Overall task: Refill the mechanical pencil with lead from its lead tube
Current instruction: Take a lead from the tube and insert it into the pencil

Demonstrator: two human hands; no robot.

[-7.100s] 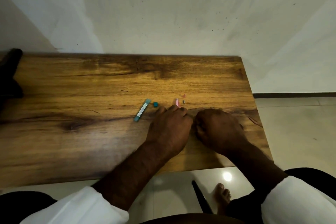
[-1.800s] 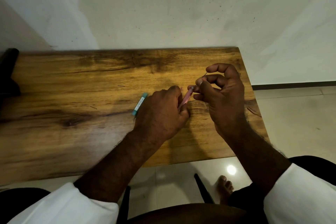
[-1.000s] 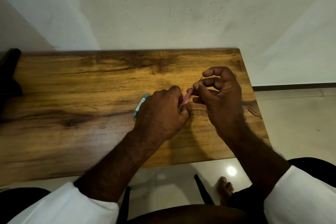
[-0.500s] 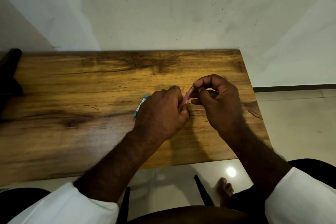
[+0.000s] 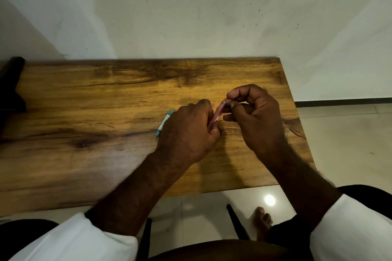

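Note:
My left hand (image 5: pixel 186 131) rests on the wooden table (image 5: pixel 84 95) and grips the lower part of a pink mechanical pencil (image 5: pixel 218 112), which tilts up to the right. My right hand (image 5: pixel 258 121) pinches thumb and forefinger right at the pencil's upper end. The thin lead it held is hidden between those fingertips. The teal lead tube (image 5: pixel 164 122) lies on the table just left of my left hand, partly covered by it.
A tiny pink piece (image 5: pixel 213 104) lies on the table behind my left hand. A dark object (image 5: pixel 10 91) stands at the table's far left end. The wall runs along the far edge; the right edge drops to tiled floor.
My right hand has come down from above the pencil until its fingertips meet the pencil's top end. The lead that stuck out of the fingers is no longer visible. The left hand stays put.

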